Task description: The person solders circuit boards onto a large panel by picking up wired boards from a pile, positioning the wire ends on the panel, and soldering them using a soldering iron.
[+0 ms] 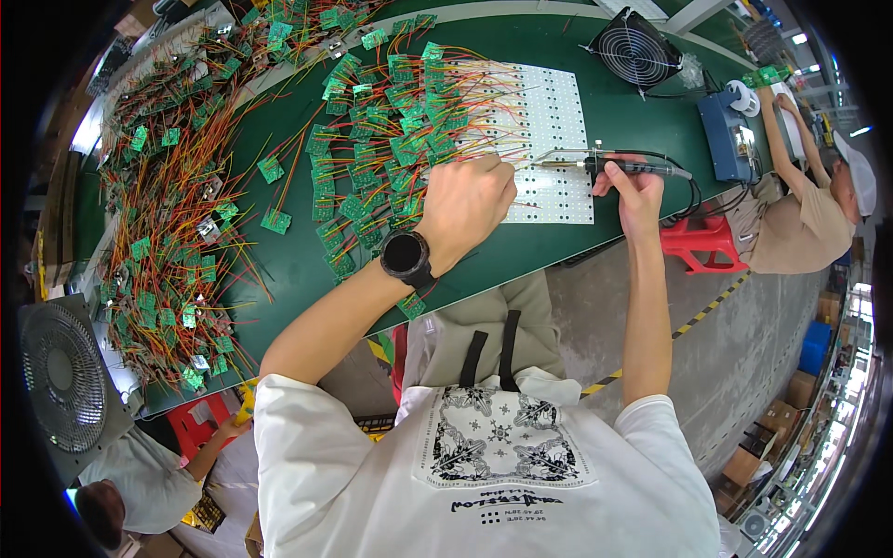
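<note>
My right hand (636,197) is closed around the dark handle of a soldering iron (659,167). A thin bent metal tube runs along the iron, and its tip points left over a white panel (556,107) dotted with rows of small pads. My left hand (470,206), a black watch on its wrist, rests closed at the panel's near left part. Its fingertips are turned away, so what they pinch is hidden. Small green circuit boards (405,149) lie in rows left of the panel, their red and yellow wires reaching onto it.
A large heap of wired boards (177,242) covers the table's left side. Beyond the panel stands a black fan (634,51); a blue box (726,135) with a white spool sits at right. Another person (791,214) works there, near a red stool (699,244).
</note>
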Demonstrator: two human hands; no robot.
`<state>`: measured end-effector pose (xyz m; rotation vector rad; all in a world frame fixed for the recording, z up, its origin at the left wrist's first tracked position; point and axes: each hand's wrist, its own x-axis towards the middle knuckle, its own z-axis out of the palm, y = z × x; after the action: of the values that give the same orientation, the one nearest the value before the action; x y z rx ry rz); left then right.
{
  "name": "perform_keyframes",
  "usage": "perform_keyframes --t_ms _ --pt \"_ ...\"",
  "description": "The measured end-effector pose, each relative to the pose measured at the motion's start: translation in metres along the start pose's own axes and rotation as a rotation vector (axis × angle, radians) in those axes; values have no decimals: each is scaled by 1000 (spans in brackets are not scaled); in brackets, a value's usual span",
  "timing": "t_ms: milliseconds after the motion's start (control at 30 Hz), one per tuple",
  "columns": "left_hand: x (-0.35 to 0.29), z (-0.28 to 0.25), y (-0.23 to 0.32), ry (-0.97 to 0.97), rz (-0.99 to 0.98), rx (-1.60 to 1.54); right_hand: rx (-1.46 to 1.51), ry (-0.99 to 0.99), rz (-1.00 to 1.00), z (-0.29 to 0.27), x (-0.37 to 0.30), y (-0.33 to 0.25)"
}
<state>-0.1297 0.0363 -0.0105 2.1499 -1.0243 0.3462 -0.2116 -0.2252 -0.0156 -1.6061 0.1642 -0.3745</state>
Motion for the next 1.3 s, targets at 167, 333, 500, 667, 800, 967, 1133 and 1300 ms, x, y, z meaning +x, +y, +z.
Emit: perform_keyframes --t_ms 167,333,500,667,800,967,1133,1300 --pt "0 -1 0 -12 -1 21 88 36 -12 -5 1 4" --pt "0 -4 3 -10 8 14 152 60 -13 -6 1 6" --pt "6 -7 6 56 51 -125 175 75 -7 -6 2 5" --pt "9 -10 5 -69 226 -281 172 90 6 -6 2 5" --pt "8 -14 4 -215 207 -175 201 89 5 -7 2 6" --pt "9 -14 1 -201 288 -177 175 100 16 -7 2 6" --pt "13 -16 -2 -177 273 -87 184 95 13 -10 3 8" --pt "9 -13 -6 -143 229 -40 139 71 24 -6 1 4"
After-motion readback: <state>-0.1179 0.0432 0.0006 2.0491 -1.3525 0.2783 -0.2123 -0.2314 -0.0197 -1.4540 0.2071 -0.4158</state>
